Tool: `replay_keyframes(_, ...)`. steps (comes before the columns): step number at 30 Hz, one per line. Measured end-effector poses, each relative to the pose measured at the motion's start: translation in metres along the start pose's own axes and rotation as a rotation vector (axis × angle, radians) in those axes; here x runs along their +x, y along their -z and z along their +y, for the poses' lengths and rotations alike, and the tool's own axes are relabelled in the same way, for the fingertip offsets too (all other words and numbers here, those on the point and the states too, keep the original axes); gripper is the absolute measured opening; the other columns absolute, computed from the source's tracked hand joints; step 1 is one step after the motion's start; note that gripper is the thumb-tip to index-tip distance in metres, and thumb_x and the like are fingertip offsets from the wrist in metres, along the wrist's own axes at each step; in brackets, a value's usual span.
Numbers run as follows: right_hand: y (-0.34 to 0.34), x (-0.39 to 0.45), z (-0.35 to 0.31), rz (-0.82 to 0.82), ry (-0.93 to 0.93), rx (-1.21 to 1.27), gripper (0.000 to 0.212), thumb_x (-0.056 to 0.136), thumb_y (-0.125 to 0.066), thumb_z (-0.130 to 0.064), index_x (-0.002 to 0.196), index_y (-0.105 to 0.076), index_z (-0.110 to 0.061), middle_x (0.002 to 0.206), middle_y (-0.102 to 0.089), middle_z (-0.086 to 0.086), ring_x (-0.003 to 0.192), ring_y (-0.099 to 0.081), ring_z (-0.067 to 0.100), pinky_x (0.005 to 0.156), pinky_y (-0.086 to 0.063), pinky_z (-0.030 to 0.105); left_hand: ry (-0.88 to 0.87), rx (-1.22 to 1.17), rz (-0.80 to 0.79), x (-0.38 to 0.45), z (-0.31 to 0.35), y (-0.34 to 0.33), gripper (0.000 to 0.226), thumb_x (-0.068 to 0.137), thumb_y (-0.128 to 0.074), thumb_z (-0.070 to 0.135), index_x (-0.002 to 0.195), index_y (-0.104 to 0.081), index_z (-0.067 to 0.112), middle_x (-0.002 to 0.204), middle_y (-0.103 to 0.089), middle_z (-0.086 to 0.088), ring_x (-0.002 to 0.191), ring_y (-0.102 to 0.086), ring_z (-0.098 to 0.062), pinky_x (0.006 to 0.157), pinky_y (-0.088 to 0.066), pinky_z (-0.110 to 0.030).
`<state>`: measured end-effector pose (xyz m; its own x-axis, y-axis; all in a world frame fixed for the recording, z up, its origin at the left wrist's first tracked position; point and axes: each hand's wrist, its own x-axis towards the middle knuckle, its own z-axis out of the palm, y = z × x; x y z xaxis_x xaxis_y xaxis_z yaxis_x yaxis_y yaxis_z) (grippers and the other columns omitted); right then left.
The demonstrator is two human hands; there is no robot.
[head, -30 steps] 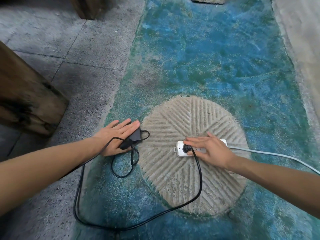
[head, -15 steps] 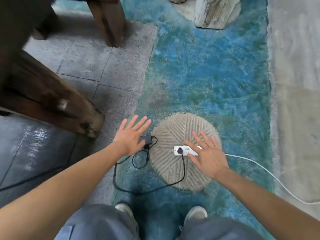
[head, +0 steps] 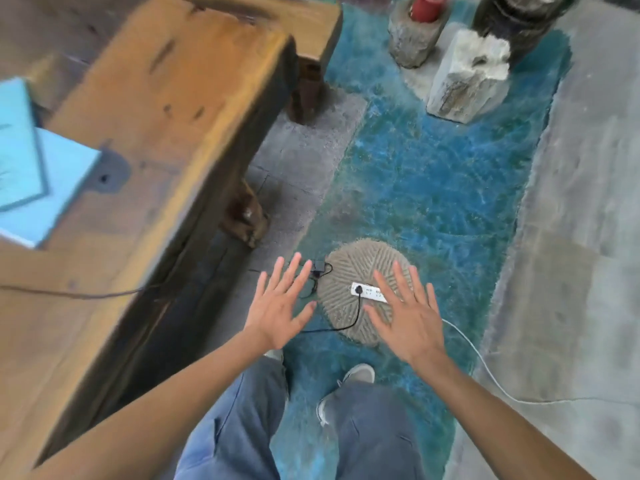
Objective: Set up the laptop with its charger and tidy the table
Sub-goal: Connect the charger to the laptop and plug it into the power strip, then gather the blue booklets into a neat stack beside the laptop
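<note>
Both our hands were spread flat and empty, left hand (head: 277,306) and right hand (head: 405,317) hovering above the floor. The charger brick (head: 318,265) lay beside the round stone (head: 363,268), plugged into the power strip (head: 367,292) there, probably to keep the strip off the floor.

A round grooved stone (head: 360,271) sits on the blue-green floor (head: 433,188), bearing a white power strip (head: 369,292). The black charger brick (head: 317,264) lies just beside the stone.

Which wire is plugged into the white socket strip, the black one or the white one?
The black wire: its plug sits in the socket strip. The white wire trails off right.
</note>
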<state>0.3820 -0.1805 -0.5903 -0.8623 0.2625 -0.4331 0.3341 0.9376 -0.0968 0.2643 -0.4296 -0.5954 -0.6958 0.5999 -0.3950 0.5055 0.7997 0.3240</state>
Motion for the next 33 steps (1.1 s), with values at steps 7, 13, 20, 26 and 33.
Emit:
replay_keyframes(7,0.076,-0.037,-0.043,0.04,0.128,0.067,0.068,0.095,-0.005,-0.078,0.157,0.007,-0.053,0.17,0.014,-0.008,0.157,0.018,0.019,0.129,0.001,0.048,0.149,-0.011,0.181,-0.095,-0.013,0.081,0.072,0.098,-0.025,0.064,0.16,-0.003,0.036,0.169,0.008,0.006,0.156,0.009,-0.028,0.122,-0.01,-0.058)
replay_keyframes(13,0.111,-0.033,-0.105,0.063,0.267,0.04,0.069,0.096,-0.01,-0.077,0.158,0.006,-0.051,0.17,0.014,-0.007,0.158,0.014,0.02,0.129,-0.003,0.049,0.385,-0.074,0.285,-0.156,-0.049,0.102,0.073,0.097,-0.025,0.065,0.159,0.003,0.039,0.169,0.01,0.007,0.155,0.01,-0.028,0.122,-0.007,-0.056)
replay_keyframes(20,0.144,-0.023,-0.206,0.069,0.411,0.002,0.071,0.098,-0.017,-0.074,0.16,0.004,-0.048,0.169,0.018,-0.008,0.158,0.016,0.019,0.128,0.001,0.045,0.566,-0.206,0.404,-0.221,-0.116,0.132,0.076,0.094,-0.022,0.067,0.16,0.0,0.038,0.168,0.013,0.007,0.155,0.013,-0.027,0.121,0.001,-0.054)
replay_keyframes(26,0.157,-0.003,-0.309,0.04,0.525,-0.034,0.07,0.099,-0.02,-0.073,0.16,0.004,-0.048,0.17,0.015,-0.009,0.158,0.014,0.017,0.128,0.0,0.044,0.649,-0.363,0.545,-0.278,-0.192,0.16,0.084,0.089,-0.02,0.068,0.161,-0.002,0.027,0.168,0.013,0.003,0.154,0.017,-0.026,0.123,0.002,-0.052)
replay_keyframes(33,0.171,0.014,-0.407,0.019,0.616,-0.029,0.069,0.102,-0.025,-0.067,0.16,0.004,-0.047,0.171,0.015,-0.008,0.158,0.011,0.017,0.129,-0.004,0.047,0.697,-0.52,0.585,-0.317,-0.251,0.176,0.081,0.093,-0.034,0.055,0.16,0.0,0.025,0.166,0.015,0.005,0.154,0.013,-0.027,0.125,-0.006,-0.049)
